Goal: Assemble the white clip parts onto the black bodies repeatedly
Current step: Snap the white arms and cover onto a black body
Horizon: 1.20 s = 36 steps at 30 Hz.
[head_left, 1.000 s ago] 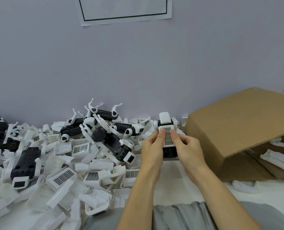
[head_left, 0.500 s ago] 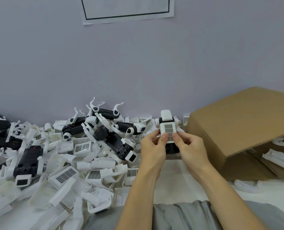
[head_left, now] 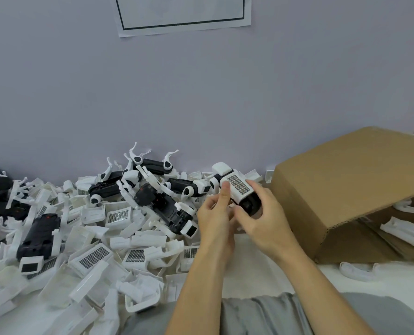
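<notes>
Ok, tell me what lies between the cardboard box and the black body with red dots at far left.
Head view: loose white clip parts, assembled bodies, both hands.

black body (head_left: 250,204) mostly hidden by right hand (head_left: 264,218); wall paper (head_left: 181,14) cut off.

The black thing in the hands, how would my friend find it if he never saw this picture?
Start at the big cardboard box on the right, then look just left of it where the two hands meet. The right hand grips a black body with a white grid-patterned clip on top, and the left hand's thumb presses its edge. It is the only one lifted off the pile.
</notes>
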Available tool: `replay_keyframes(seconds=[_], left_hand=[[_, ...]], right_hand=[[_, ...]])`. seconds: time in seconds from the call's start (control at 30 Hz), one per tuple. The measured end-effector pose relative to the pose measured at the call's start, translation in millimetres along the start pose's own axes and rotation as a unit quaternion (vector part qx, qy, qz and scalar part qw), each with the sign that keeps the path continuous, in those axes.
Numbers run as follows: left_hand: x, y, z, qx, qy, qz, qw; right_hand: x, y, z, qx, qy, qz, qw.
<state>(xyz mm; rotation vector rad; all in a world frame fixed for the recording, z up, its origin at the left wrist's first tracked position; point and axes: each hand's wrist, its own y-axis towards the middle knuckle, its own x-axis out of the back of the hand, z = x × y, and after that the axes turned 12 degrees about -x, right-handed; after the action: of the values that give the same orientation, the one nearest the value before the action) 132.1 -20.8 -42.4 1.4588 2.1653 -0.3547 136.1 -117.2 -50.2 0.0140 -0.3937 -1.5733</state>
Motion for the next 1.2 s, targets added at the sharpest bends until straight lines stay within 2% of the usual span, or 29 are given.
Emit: replay_keyframes(seconds=[0.07,0.13,0.2,0.3,0.37,0.47,0.67,1.0,1.2], left_hand=[[-0.8,0.9,-0.9,0.005,-0.006,0.017,1.000],[-2.1,0.4,-1.8,0.000,-0.005,0.037,0.999],[-2.2,0.7,-1.2,-0.024,0.010,0.042,0.999],[1.4,5.8,-0.3,-0.124,0.090,-0.005,0.988],[3.8,6.6,-1.2,-0.182,0.129,-0.024,0.974],[4.8,3.8,-0.7,-0.213,0.144,-0.015,0.966],[5.7,5.1,-3.7,-0.150,0.043,0.023,0.988],[7.5,9.8,0.6,-0.143,0.041,0.026,0.989],[6.4,9.2,-3.6,-0.080,0.009,-0.002,0.997]], right_hand=[[1.2,1.5,-3.0,-0.001,-0.049,-0.024,0.999],[2.8,1.9,-3.8,0.003,-0.039,-0.063,0.997],[5.0,3.1,-4.5,-0.019,0.041,-0.084,0.995],[11.9,7.1,-6.2,-0.084,0.185,-0.083,0.976],[19.2,11.0,-9.1,-0.087,0.197,-0.098,0.972],[25.4,13.9,-10.3,-0.087,0.230,-0.089,0.965],[28.7,15.8,-8.8,-0.098,0.276,-0.038,0.956],[31.3,15.6,-9.3,-0.081,0.285,-0.029,0.955],[52.1,11.2,11.8,0.026,0.145,0.018,0.989]])
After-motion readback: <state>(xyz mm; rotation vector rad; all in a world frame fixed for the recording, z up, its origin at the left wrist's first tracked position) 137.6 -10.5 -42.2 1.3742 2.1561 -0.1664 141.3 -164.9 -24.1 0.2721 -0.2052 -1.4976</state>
